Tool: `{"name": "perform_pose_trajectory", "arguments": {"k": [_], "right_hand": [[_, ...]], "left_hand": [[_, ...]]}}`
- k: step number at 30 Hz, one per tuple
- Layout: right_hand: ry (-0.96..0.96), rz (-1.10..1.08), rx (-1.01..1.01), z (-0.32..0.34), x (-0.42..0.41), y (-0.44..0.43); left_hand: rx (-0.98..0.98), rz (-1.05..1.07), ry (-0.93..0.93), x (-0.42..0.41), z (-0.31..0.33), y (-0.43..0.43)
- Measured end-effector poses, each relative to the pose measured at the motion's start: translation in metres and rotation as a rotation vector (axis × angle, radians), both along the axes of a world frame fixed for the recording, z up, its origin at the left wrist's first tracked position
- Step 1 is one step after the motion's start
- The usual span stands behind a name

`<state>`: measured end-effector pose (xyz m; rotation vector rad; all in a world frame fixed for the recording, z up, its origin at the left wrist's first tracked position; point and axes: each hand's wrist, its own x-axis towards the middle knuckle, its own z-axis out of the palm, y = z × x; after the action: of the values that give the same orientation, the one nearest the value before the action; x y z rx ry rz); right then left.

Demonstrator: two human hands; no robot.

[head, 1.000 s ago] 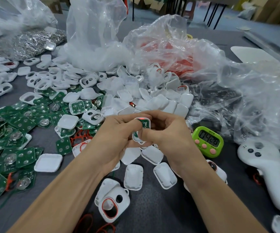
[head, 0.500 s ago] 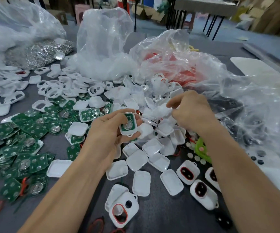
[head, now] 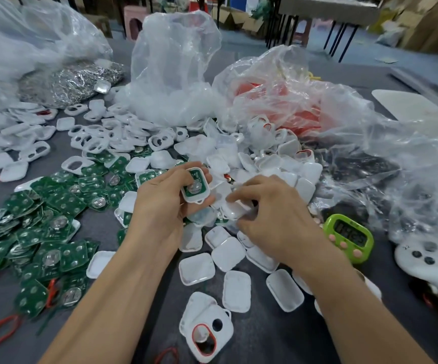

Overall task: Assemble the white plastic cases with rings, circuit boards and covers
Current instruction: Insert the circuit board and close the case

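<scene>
Your hands are apart but close, over the middle of the counter (head: 278,337). Your left hand (head: 160,206) grips a white case (head: 195,198) w/ thumb & fingers curled round its edges, open side up. A green circuit board (head: 198,176) w/ a silver coin cell (head: 194,189) sits inside it. Your right hand (head: 275,224), just beside, has fingers curled down into the heap & pinches a white cover (head: 236,210). That spot is blurred, so the exact grip is hard to read.

Counter is dark grey & crowded. Loose circuit boards (head: 42,227) lie heaped at yr left. Empty cases (head: 123,135) w/ cut-outs spread behind them. Shallow covers (head: 228,254) lie open side up near yr wrists. One case w/ a red ring (head: 203,337) fitted lies nearest you at ctr, & loose red rings (head: 0,334) lie at the near left edge. A green timer (head: 349,236) stands just right of yr right hand, w/ a white controller (head: 428,261) beyond it at the right edge. Clear plastic bags (head: 173,74) line the far side: silver metal pcs (head: 73,82) in the left one, white parts at ctr, red parts at right.

Room behind: black table legs (head: 341,40), a pink stool (head: 133,24), cardboard boxes (head: 422,22) at far right, grey-blue floor (head: 357,46)
</scene>
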<state>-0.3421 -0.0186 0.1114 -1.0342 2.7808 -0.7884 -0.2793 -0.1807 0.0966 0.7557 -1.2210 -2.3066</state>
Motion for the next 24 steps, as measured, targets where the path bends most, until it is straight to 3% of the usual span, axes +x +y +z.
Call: {"name": "perform_pose_trajectory", "arguments": {"k": [6,12,16,20,24], "right_hand": [[-0.031,-0.081,-0.062,-0.013,-0.006,0.008],[-0.169,-0.297,-0.698,-0.013,-0.004,0.015],[-0.570,-0.233,-0.957,-0.004,-0.005,0.014],[-1.003,-0.117,-1.059,-0.004,-0.004,0.014],[-1.224,-0.147,-1.260,-0.002,-0.003,0.014]], "left_hand": [[0.008,-0.030,-0.003,-0.001,0.002,0.008],[-0.038,-0.072,-0.008,0.001,0.003,0.012],[-0.099,-0.121,-0.032,0.001,-0.001,0.016],[-0.186,-0.162,-0.036,0.000,-0.004,0.019],[-0.222,-0.195,-0.047,-0.001,-0.007,0.020]]}}
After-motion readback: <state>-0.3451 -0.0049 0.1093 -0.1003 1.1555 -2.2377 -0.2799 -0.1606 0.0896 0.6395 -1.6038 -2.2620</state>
